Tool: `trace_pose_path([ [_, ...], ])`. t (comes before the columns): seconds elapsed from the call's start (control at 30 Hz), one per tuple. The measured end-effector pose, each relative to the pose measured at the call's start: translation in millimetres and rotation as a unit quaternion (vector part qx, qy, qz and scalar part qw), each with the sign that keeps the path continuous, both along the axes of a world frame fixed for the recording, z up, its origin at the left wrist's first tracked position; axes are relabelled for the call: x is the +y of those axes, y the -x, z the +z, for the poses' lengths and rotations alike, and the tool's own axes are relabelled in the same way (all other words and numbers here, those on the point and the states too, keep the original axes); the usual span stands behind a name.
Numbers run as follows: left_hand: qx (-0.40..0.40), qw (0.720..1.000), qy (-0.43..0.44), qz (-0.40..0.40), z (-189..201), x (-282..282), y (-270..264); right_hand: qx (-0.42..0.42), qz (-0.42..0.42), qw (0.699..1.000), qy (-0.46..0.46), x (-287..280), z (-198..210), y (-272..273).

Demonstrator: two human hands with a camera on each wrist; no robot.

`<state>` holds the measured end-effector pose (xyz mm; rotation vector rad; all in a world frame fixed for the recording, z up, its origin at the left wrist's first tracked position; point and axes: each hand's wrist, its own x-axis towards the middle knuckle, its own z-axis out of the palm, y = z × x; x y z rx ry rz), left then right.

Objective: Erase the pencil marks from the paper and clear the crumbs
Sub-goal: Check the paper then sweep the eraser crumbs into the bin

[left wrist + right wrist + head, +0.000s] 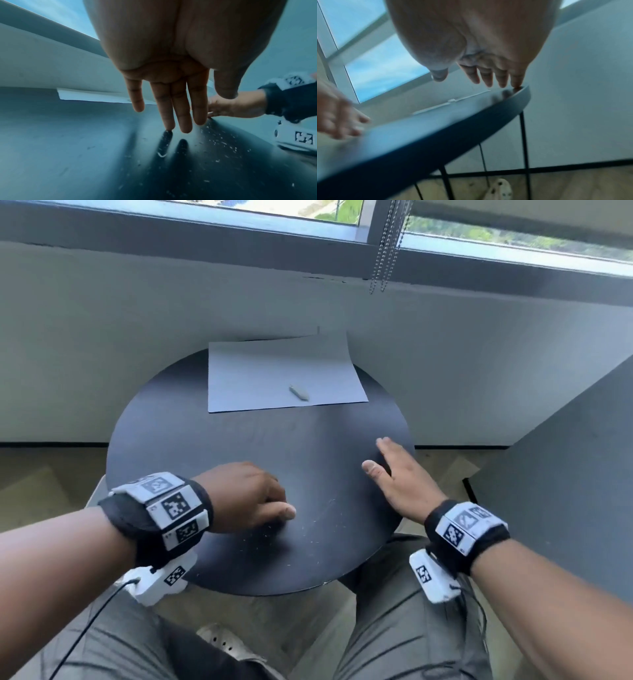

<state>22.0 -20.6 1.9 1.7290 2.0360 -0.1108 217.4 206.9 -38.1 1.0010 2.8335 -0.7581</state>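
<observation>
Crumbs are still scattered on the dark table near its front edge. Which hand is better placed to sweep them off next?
Left. The left hand has its straight fingers right beside the crumbs on the table. The right hand lies flat at the table's right rim, farther from them.

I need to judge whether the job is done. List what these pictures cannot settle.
- Pencil marks: the paper looks blank in the head view, but faint marks would be too small; both wrist views see it edge-on.
- Crumbs: any under the left hand are hidden in the head view.
- Eraser: small in the head view, a blur in the right wrist view.
- Right hand: the right wrist view is motion-blurred, so table contact past the little finger is unclear.
</observation>
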Motion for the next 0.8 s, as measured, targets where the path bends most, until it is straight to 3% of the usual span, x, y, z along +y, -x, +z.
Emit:
trace_pose_path([
  [0.07, 0.001, 0.998, -0.030, 0.050, 0.2, -10.5, 4.9, -0.117, -0.007, 0.992, -0.048, 2.7, -9.1, 11.3],
  [0.13, -0.010, 0.994, -0.051, 0.096, -2.1, -16.5, 8.8, -0.151, 0.019, 0.986, -0.074, -23.2, -12.2, 24.7],
  [0.23, 0.000, 0.990, -0.031, 0.137, -9.4, -23.7, 15.0, -0.143, 0.149, 0.976, -0.074, -83.4, -7.5, 24.5],
  [0.33, 0.018, 0.988, 0.037, 0.146, -15.7, -34.8, 20.9, -0.053, 0.272, 0.961, 0.011, -90.3, 11.9, 2.9],
  [0.37, 0.019, 0.989, 0.057, 0.132, -15.9, -38.9, 21.1, -0.008, 0.266, 0.964, 0.016, -77.2, 13.5, -4.6],
  [0.43, 0.025, 0.993, 0.074, 0.092, -15.1, -45.0, 20.3, 0.009, 0.149, 0.989, -0.026, -34.8, 9.5, -21.9],
  [0.5, 0.026, 0.994, 0.064, 0.081, -12.6, -49.0, 17.5, -0.106, 0.021, 0.992, -0.066, -1.1, 2.2, -40.6],
  [0.53, 0.025, 0.995, 0.058, 0.083, -11.2, -49.6, 16.0, -0.163, 0.000, 0.984, -0.075, 6.0, -3.3, -47.5],
  [0.6, 0.031, 0.994, 0.067, 0.082, -9.6, -49.8, 13.0, -0.206, 0.000, 0.975, -0.080, 1.0, -11.1, -51.5],
  [0.7, 0.025, 0.993, 0.079, 0.084, -10.7, -50.2, 10.8, -0.196, 0.001, 0.978, -0.072, -45.5, -11.5, -39.9],
  [0.8, 0.016, 0.994, 0.066, 0.086, -10.8, -49.2, 12.7, -0.169, 0.087, 0.980, -0.061, -111.3, -0.5, -32.6],
])
